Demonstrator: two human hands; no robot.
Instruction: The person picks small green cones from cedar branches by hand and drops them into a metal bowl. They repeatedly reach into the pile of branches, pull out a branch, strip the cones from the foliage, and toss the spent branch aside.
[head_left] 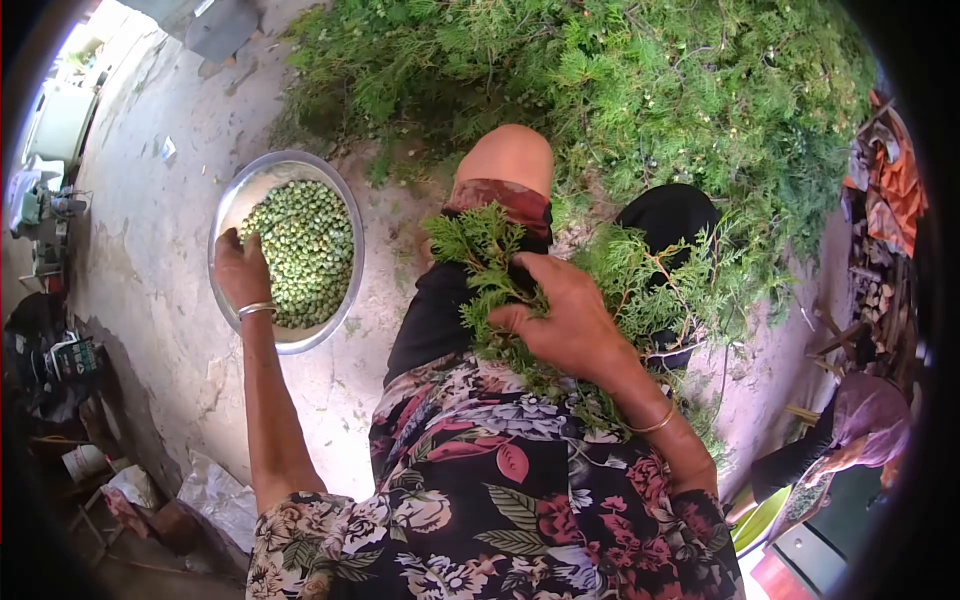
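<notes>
A round metal basin (354,290) on the ground at the left holds a heap of small green cones (308,250). My left hand (243,268) is over the basin's left side, at the edge of the heap; its fingers are bent and partly turned away, and what they hold, if anything, is hidden. Above my lap, my right hand (565,315) has thumb and fingers around a green leafy sprig (478,245). More leafy twigs (640,275) lie across my lap and beside my right knee.
A large pile of green branches (700,90) spreads across the top. Another person (868,420) is at the lower right, near a green container (762,520). Orange cloth (895,195) and chopped wood lie at the right. Bags and household items line the left edge.
</notes>
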